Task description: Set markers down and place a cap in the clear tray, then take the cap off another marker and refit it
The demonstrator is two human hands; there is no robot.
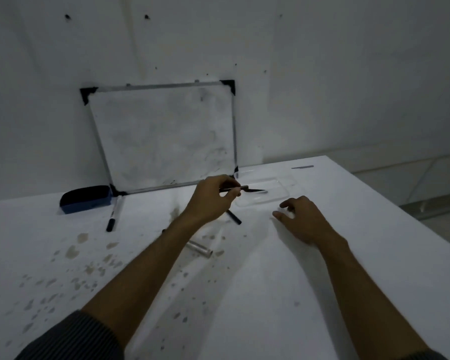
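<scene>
White table (296,294) bears eraser (85,199), marker (114,213), tray (264,193).

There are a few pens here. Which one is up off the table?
The thin dark pen pinched in the left hand. The white marker with a black cap and the black pen both lie on the white table.

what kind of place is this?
Likely a plain workroom or makeshift study corner: a small whiteboard leans on a bare wall, with an eraser and marker on a stained white table.

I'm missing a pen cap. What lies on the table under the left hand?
Under the left hand, which pinches a thin dark pen, a black marker pokes out on the table. Its upper end is hidden by the hand; no cap shows.
</scene>
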